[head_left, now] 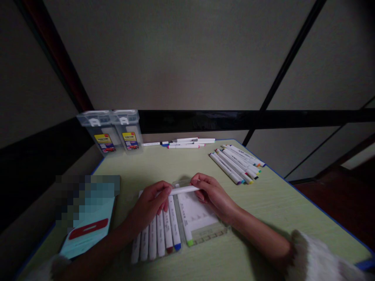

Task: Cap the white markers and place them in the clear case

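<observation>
A white marker (184, 190) lies level between my hands, its two ends hidden by the fingers. My left hand (152, 199) pinches its left end, above a row of white markers (160, 236) lying side by side. At the other end, the fingers of my right hand (212, 193) are closed on the same marker. Below it on the table lies an open clear plastic case (209, 237). One marker with a light green end (185, 224) lies along the right-hand half of this case. Blue and dark red ends show in the row on the left.
Two lidded clear boxes (102, 134) with yellow labels stand at the back left. Several loose markers (187, 143) lie by the back edge, and another group of markers (237, 164) lies at the right. A flat teal-faced object (90, 224), partly blurred out, is at the left.
</observation>
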Demonstrator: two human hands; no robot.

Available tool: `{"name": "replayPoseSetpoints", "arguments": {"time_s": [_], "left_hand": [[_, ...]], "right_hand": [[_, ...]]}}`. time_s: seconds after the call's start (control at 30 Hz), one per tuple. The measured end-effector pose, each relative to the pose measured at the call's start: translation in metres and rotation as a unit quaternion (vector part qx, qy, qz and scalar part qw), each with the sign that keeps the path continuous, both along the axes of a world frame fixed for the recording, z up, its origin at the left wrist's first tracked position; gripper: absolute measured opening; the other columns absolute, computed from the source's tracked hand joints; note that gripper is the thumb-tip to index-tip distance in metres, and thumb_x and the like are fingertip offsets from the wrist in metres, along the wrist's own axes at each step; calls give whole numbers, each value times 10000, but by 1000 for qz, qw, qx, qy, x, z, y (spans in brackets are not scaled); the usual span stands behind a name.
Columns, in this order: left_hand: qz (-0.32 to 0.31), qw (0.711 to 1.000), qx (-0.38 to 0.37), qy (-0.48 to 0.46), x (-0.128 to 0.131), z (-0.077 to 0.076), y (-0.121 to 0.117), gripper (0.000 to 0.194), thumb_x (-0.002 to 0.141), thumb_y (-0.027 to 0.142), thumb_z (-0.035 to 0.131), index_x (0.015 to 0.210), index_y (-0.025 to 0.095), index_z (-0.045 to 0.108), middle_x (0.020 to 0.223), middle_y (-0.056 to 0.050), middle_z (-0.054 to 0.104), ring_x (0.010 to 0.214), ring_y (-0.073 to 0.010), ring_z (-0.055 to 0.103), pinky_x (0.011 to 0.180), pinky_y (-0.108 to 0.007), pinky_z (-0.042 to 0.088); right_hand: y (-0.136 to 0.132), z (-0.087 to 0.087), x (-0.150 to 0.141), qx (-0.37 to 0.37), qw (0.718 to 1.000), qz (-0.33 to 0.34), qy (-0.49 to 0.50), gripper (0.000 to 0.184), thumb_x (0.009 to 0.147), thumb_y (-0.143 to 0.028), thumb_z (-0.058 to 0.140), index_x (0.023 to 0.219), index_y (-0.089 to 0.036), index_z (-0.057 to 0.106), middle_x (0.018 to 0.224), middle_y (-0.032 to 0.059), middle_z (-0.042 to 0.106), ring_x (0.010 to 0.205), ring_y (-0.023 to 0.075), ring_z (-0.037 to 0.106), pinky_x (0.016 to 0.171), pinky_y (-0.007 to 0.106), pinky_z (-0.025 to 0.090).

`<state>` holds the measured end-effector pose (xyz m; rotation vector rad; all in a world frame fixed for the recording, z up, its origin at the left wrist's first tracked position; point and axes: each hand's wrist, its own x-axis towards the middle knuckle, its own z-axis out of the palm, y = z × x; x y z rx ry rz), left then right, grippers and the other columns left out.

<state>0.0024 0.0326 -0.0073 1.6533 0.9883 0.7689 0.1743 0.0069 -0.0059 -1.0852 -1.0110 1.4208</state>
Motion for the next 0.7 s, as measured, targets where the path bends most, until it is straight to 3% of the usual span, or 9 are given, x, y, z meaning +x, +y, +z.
{"name": "replayPoseSetpoints", "arguments": {"time_s": [0.7], "left_hand": [[-4, 1000, -3, 28, 0, 3, -1, 242, 771, 364, 399, 666, 165, 487, 413, 86, 416, 374, -74, 325, 415, -199, 265]], "right_hand": [[0, 1, 0, -3, 1000, -1, 12, 103, 657, -229, 514, 590, -164, 472, 342, -86, 358, 335, 43, 243, 385, 226, 126]]}}
